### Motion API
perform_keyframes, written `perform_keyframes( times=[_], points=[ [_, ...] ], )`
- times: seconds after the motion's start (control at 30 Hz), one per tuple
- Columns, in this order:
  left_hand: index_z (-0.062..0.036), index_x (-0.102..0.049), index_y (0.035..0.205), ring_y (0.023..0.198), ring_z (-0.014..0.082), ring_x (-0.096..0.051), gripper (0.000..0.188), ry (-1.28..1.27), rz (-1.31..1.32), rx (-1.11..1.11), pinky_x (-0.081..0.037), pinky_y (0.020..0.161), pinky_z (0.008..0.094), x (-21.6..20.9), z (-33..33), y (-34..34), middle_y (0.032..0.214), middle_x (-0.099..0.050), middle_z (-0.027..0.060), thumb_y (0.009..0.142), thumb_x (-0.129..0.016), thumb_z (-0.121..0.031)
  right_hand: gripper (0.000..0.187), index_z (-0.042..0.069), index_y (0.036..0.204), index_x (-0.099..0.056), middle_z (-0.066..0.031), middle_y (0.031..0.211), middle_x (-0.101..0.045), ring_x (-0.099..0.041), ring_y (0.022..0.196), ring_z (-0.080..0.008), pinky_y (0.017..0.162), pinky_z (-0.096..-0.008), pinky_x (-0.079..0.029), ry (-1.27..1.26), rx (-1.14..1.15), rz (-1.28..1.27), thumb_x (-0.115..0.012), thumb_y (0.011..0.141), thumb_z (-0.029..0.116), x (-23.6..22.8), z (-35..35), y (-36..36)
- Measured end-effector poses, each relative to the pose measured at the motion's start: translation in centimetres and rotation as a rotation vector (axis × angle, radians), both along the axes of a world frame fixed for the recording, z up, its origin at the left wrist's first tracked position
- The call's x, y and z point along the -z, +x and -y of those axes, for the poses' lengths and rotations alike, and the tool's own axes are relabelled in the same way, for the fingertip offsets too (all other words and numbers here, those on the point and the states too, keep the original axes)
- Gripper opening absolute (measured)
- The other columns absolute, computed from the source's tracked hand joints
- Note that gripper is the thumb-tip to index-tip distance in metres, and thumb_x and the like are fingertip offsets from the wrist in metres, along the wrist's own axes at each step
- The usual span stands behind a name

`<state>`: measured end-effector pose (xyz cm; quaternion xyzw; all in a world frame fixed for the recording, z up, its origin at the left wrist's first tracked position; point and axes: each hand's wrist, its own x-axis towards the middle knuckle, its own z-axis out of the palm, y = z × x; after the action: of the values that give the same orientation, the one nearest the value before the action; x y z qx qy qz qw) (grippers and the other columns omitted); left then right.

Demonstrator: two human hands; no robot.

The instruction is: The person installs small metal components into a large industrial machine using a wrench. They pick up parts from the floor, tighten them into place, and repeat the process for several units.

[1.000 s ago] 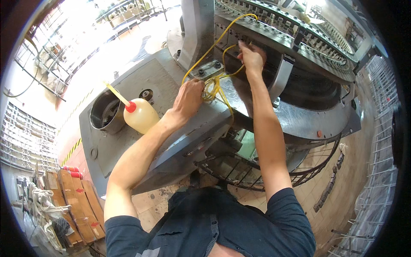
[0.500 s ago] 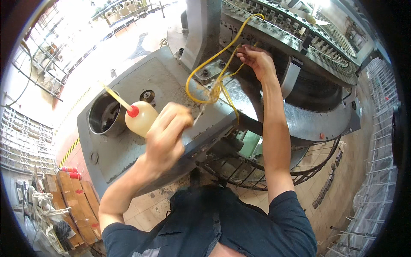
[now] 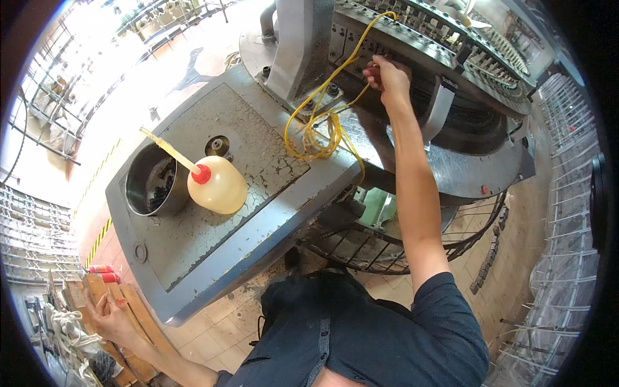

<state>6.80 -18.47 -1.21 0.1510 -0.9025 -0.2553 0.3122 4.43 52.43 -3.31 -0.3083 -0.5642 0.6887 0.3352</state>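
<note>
My right hand [image 3: 391, 82] reaches up to the dark side of the round machine [image 3: 477, 122], fingers bent together at the end of a thin yellow cord [image 3: 358, 95]. That cord runs down to a loose tangle of yellow cord [image 3: 333, 134] at the corner of the grey machine table [image 3: 251, 174]. One loop of it rises to the needle-like rows along the machine's upper rim. Low on the left, my left hand [image 3: 111, 320] is held out with fingers spread, holding nothing, over brown wooden boards [image 3: 132, 303].
A squeeze bottle [image 3: 219, 187] with a red collar and long spout stands on the table beside a steel pot [image 3: 153, 187] with dark contents. A metal ring [image 3: 140, 252] lies near the table's left edge. Metal racks [image 3: 551, 213] line the right side; a wire basket ring [image 3: 361, 255] sits below the machine.
My left hand has swung from above the table near the bottle down to the far lower left, its fingers opening out. My right hand stays by the machine, slightly higher.
</note>
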Motion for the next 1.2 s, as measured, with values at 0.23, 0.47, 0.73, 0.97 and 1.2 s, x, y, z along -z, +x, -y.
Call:
perform_keyframes(
  times=[0.23,0.47,0.73,0.97,1.2],
  points=[
    [-0.0002,-0.070,0.125,0.096,0.0156,-0.066,0.029,0.079,-0.006,0.375,-0.057,0.079,0.0283,-0.2,-6.0,0.1,0.116,-0.068,0.0103,0.097,-0.069,0.002,0.026,-0.004,0.089,-0.073,-0.0103,0.075,-0.074,-0.073,0.069,-0.0186,0.069,-0.0283,-0.057,0.407,0.002,0.130,-0.078,0.093,0.021,0.2,0.6,1.0],
    [0.0034,-0.073,0.112,0.078,0.0231,-0.069,0.036,-0.162,-0.050,1.239,-0.055,0.065,0.0322,-3.4,-14.3,1.1,0.100,-0.071,0.0163,0.079,-0.067,0.017,0.028,-0.002,0.100,-0.071,-0.0106,0.083,-0.073,-0.067,0.067,-0.0164,0.061,-0.0297,-0.054,0.020,-0.041,0.054,-0.074,0.096,0.026,0.2,-1.6,0.7],
    [0.0008,-0.069,0.117,0.073,0.0242,-0.069,0.040,-0.401,0.066,1.916,-0.056,0.059,0.0342,-3.2,-19.2,-1.2,0.098,-0.068,0.0142,0.077,-0.072,0.001,0.033,-0.003,0.112,-0.073,-0.0118,0.079,-0.075,-0.073,0.068,-0.0198,0.062,-0.0290,-0.056,0.611,-0.067,0.251,-0.073,0.095,0.026,0.1,-0.7,1.5],
    [0.0011,-0.066,0.122,0.069,0.0227,-0.064,0.041,-0.421,-0.103,2.067,-0.054,0.058,0.0323,-0.2,-21.7,-3.2,0.091,-0.057,0.0108,0.081,-0.070,-0.003,0.035,-0.002,0.083,-0.072,-0.0062,0.058,-0.065,-0.056,0.045,-0.0137,0.043,-0.0315,-0.042,0.547,0.185,0.338,-0.078,0.091,0.032,-0.2,-1.5,-0.2],
    [-0.0004,-0.069,0.117,0.064,0.0221,-0.063,0.035,-0.208,-0.188,2.071,-0.053,0.054,0.0336,0.5,-21.8,-4.5,0.082,-0.057,0.0094,0.081,-0.071,-0.002,0.026,-0.002,0.122,-0.066,-0.0156,0.111,-0.073,-0.072,0.089,-0.0207,0.075,-0.0308,-0.061,-0.036,-0.218,-0.065,-0.069,0.099,0.009,-0.1,-0.2,1.7]
  ],
)
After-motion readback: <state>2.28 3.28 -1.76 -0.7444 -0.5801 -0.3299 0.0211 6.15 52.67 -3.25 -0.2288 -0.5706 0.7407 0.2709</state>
